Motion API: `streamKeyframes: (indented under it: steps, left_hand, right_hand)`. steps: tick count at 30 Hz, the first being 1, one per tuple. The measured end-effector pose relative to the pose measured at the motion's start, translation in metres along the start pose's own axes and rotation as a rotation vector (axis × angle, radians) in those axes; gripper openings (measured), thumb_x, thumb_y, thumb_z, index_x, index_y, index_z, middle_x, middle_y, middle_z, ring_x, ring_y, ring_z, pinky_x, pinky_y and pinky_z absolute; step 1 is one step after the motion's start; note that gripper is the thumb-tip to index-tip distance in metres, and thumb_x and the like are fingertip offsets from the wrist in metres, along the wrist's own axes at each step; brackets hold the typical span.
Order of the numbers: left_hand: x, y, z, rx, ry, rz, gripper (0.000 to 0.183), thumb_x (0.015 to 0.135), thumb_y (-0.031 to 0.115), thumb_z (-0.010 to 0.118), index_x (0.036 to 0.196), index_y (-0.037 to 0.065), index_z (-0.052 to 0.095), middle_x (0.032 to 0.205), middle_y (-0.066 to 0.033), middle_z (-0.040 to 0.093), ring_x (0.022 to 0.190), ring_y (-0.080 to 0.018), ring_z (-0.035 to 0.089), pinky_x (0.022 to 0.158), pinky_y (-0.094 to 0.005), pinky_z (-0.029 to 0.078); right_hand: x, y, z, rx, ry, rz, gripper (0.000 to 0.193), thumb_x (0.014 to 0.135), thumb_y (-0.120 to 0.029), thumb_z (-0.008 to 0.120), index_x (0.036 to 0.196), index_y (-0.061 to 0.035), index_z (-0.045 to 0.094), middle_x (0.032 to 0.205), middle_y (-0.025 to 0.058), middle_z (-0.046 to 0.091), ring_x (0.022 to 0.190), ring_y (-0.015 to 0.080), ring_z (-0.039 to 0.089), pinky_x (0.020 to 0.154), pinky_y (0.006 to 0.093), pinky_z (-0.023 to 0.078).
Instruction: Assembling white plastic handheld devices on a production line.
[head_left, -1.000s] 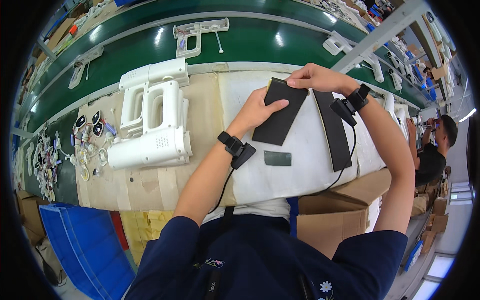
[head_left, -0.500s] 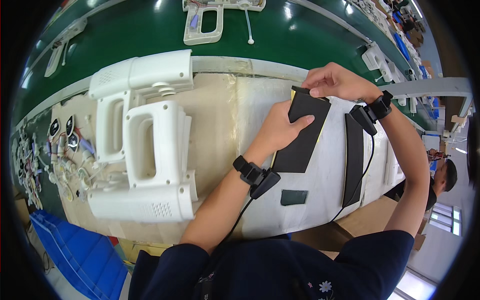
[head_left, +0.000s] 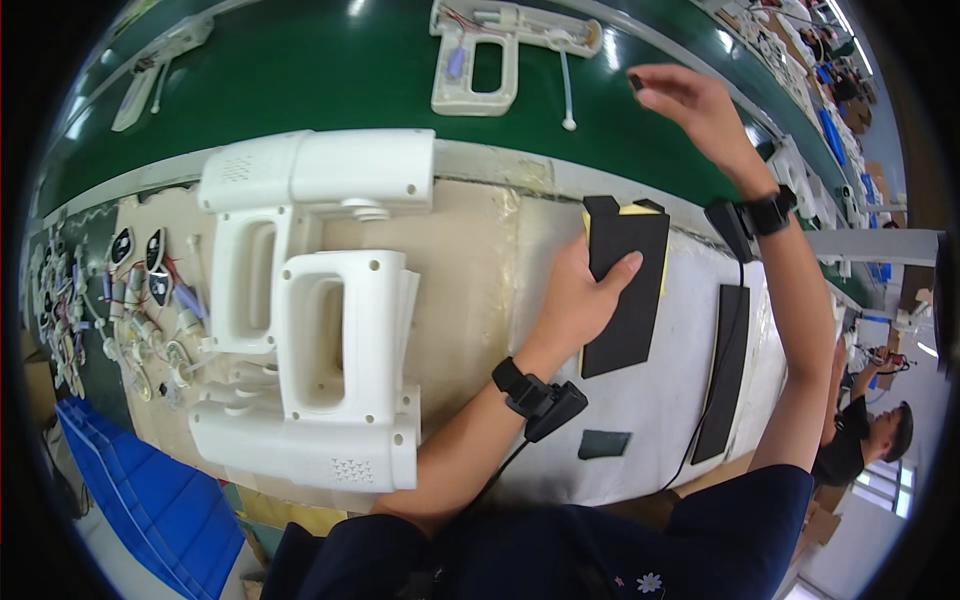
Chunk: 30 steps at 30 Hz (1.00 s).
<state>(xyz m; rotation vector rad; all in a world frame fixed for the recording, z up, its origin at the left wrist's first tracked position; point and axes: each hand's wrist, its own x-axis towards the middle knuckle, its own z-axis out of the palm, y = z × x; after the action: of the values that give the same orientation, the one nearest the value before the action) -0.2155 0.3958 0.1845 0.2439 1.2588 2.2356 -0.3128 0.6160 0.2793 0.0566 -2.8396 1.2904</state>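
My left hand (head_left: 585,295) grips a black foam sheet (head_left: 640,235) with a yellowish backing, its thumb lying across the front. At the sheet's top edge a small strip is lifted at the left, and between it and the right corner the yellow backing shows. My right hand (head_left: 690,105) is raised over the green surface, away from the sheet, with a small black foam piece (head_left: 636,84) pinched at its fingertips. A narrow black foam strip (head_left: 722,375) lies to the right, with a cable from my right wrist crossing it. Below the sheet lies a small dark patch (head_left: 604,444).
Stacked white plastic gun-shaped housings (head_left: 340,265) stand on the table at left, with wired small parts (head_left: 150,310) beyond them. On the green conveyor (head_left: 330,70) lies an open housing half (head_left: 480,65). A blue bin (head_left: 150,490) is at lower left. Another person (head_left: 865,435) works at far right.
My right hand has left the sheet's top edge and moved up and away with a small black piece. My left hand still holds the sheet. The view has shifted slightly.
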Motion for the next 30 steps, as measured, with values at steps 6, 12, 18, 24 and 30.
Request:
streamKeyframes:
  steps: [6,12,18,24,30]
  left_hand:
    - [-0.003,0.011,-0.004,0.026,0.038,-0.038,0.021,0.09,0.009,0.063,0.107,-0.004,0.059,0.094,-0.0089,0.068,0.083,-0.0156,0.065,0.074,-0.0294,0.052]
    - [-0.004,0.015,-0.004,-0.006,0.177,0.072,0.021,0.09,0.01,0.063,0.106,-0.004,0.059,0.092,-0.0092,0.068,0.082,-0.0148,0.065,0.072,-0.0287,0.052]
    - [-0.002,0.011,-0.001,0.003,0.195,0.074,0.02,0.091,0.009,0.063,0.106,-0.004,0.059,0.094,-0.0085,0.068,0.082,-0.0141,0.064,0.074,-0.0281,0.052]
    - [-0.003,0.014,-0.007,-0.088,0.209,0.057,0.022,0.093,0.012,0.063,0.108,-0.003,0.058,0.096,-0.0069,0.067,0.084,-0.0125,0.062,0.076,-0.0272,0.051]
    - [-0.002,0.008,-0.003,-0.174,0.205,0.085,0.022,0.094,0.012,0.062,0.11,-0.003,0.057,0.098,-0.0061,0.066,0.085,-0.0112,0.061,0.077,-0.0269,0.051]
  right_hand:
    - [0.124,0.007,0.025,-0.418,0.037,-0.326,0.031,0.088,-0.019,0.067,0.115,-0.0044,0.067,0.101,0.0106,0.065,0.09,0.0214,0.064,0.085,0.0316,0.049]
    - [0.169,0.006,0.053,-0.616,0.039,-0.505,0.029,0.085,-0.025,0.068,0.108,-0.0065,0.071,0.101,0.0129,0.064,0.093,0.0318,0.059,0.085,0.0392,0.047]
    - [0.172,0.016,0.057,-0.697,0.052,-0.487,0.032,0.086,-0.03,0.068,0.11,-0.009,0.07,0.107,0.0119,0.063,0.103,0.0324,0.055,0.093,0.0403,0.044]
    - [0.12,-0.02,0.029,-0.479,-0.189,-0.334,0.027,0.091,-0.028,0.065,0.106,-0.006,0.07,0.099,0.0084,0.066,0.085,0.0181,0.062,0.08,0.03,0.049]
    - [0.014,-0.05,0.017,-0.176,-0.915,0.008,0.026,0.096,-0.017,0.057,0.11,0.0035,0.066,0.096,0.0078,0.067,0.085,0.0155,0.059,0.081,0.0305,0.049]
